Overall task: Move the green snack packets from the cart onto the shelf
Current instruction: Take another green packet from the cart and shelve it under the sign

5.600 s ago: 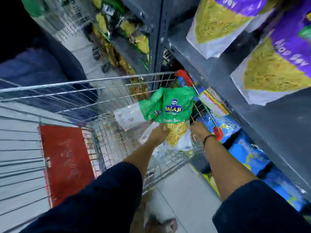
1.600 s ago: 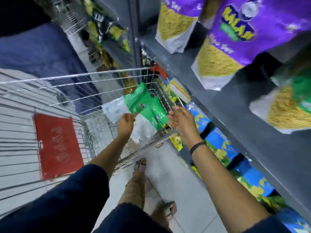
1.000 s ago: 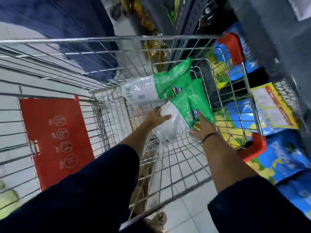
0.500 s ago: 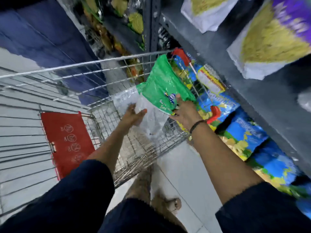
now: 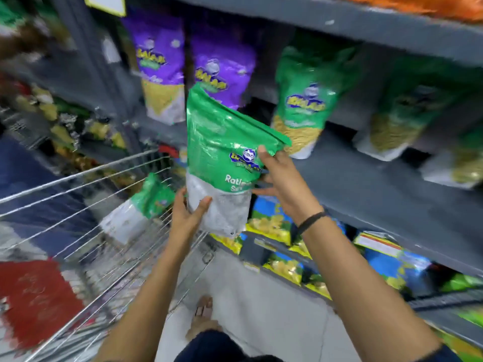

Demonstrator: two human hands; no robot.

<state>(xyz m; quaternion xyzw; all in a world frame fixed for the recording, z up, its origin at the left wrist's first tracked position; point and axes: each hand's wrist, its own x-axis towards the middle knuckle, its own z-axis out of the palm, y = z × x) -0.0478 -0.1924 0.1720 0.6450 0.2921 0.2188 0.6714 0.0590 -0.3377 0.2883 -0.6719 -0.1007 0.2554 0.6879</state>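
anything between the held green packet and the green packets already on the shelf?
Head view: nothing between the held packet and shelf packets, only bare grey shelf board.

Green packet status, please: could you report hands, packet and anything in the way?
Both hands, left and right, on green packet, lifted clear of cart. One green packet left in cart. Shelf gap ahead looks open.
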